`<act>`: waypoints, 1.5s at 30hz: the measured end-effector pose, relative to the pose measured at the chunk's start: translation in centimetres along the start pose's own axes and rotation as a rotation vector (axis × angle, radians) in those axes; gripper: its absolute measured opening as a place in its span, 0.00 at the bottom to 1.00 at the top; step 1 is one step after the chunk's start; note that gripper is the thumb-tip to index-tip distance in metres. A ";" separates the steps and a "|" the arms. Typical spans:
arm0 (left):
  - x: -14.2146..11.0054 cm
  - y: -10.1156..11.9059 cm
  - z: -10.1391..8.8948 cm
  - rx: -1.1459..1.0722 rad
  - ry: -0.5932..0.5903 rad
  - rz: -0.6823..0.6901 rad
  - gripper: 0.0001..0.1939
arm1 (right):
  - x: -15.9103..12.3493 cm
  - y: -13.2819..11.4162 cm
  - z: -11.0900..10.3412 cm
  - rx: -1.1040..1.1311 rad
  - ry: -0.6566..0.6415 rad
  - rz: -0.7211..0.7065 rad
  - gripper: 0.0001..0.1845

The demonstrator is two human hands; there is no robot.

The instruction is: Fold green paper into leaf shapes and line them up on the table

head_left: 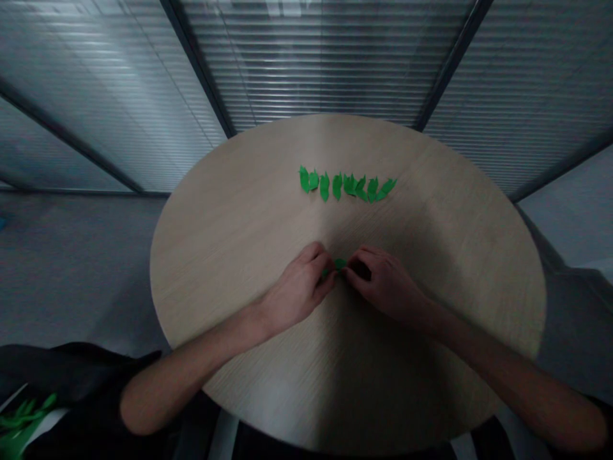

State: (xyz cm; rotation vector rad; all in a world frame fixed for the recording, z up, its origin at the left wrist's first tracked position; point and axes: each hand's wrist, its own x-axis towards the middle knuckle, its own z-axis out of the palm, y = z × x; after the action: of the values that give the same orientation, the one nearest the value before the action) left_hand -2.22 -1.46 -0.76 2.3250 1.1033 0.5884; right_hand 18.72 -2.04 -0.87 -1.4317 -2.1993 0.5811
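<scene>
Between my hands, over the middle of the table, is a small green leaf-like piece, mostly covered by fingers. My left hand is closed in a pinch on its left side. From the right, my right hand pinches the same piece between thumb and fingertips. Farther back lies a row of several similar green leaf-like pieces, side by side, some touching or overlapping. Whether they are paper or another thin material I cannot tell.
A round wooden table stands in front of me. Behind it are glass panels with blinds and dark frames. At the lower left, bright green strips lie by a white edge near dark fabric.
</scene>
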 end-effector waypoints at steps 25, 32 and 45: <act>0.2 0.0 0.1 -0.047 0.001 -0.017 0.07 | 0.3 0.0 -0.3 -0.065 -0.067 0.024 0.06; 0.2 0.0 0.4 -0.040 0.003 -0.047 0.07 | 0.3 -0.3 -0.1 -0.077 -0.068 0.058 0.05; 0.4 -0.1 0.4 -0.080 -0.002 -0.064 0.03 | 0.5 -0.5 -0.2 -0.086 -0.067 0.087 0.07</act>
State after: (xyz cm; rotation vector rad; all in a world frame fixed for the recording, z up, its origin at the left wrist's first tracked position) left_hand -1.82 -1.19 -1.10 2.2127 1.1285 0.5955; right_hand 18.29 -1.75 -0.37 -1.5799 -2.2477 0.5777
